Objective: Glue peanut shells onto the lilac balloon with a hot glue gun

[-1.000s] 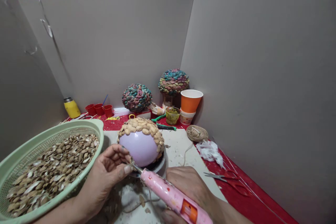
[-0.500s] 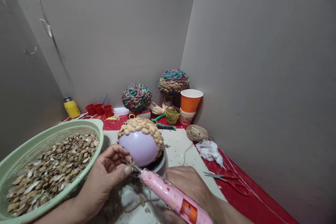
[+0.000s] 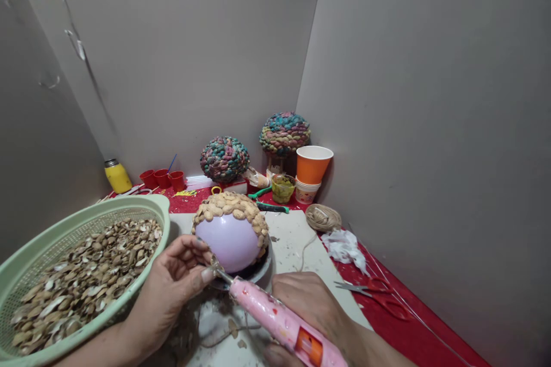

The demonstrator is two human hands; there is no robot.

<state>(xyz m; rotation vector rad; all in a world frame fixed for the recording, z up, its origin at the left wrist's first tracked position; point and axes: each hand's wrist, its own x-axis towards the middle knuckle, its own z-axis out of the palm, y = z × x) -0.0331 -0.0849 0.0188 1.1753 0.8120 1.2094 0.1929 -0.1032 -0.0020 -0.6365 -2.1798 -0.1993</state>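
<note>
My right hand (image 3: 310, 304) is wrapped round a pink hot glue gun (image 3: 275, 315), whose metal nozzle points up and left. The nozzle's tip meets a small nutshell piece (image 3: 214, 264) pinched between the thumb and fingers of my left hand (image 3: 181, 275); the shell is mostly hidden by my fingers. Just beyond my fingertips, a lilac balloon (image 3: 228, 243) rests in a round dish (image 3: 263, 269). Tan shells (image 3: 228, 203) cover the balloon's top and right side, while its near face shows bare.
A green basket (image 3: 166, 206) of shells stands at left. Scissors (image 3: 379, 292), twine (image 3: 322, 218) and crumpled white plastic (image 3: 344, 248) lie at right. Behind are two multicoloured shell-covered balls (image 3: 224, 159), red cups (image 3: 176, 181), an orange cup (image 3: 313, 166) and grey partitions (image 3: 185, 69).
Almost nothing differs. My left fingers have shifted very slightly at the nozzle, and the glue gun stays in nearly the same place.
</note>
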